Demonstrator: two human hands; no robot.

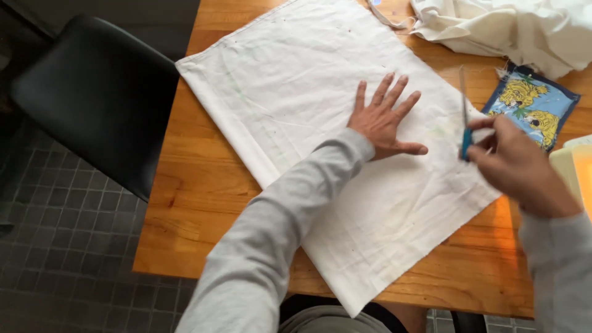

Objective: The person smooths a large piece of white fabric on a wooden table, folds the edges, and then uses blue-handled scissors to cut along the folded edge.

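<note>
The left hand lies flat, palm down and fingers fanned apart, pressing on the white cloth that is spread across the wooden desk. Its grey sleeve runs back toward the near edge of the desk. The right hand, a little blurred, is closed around the blue handles of a pair of scissors, whose blades point away from the person and sit at the cloth's right-hand edge, just beside the left hand's thumb. Just beyond the right hand lies a small blue patch printed with yellow tigers, and past that a heap of crumpled white fabric. Well off to the left of the left hand, beside the desk, stands a black chair on the dark tiled floor
</note>
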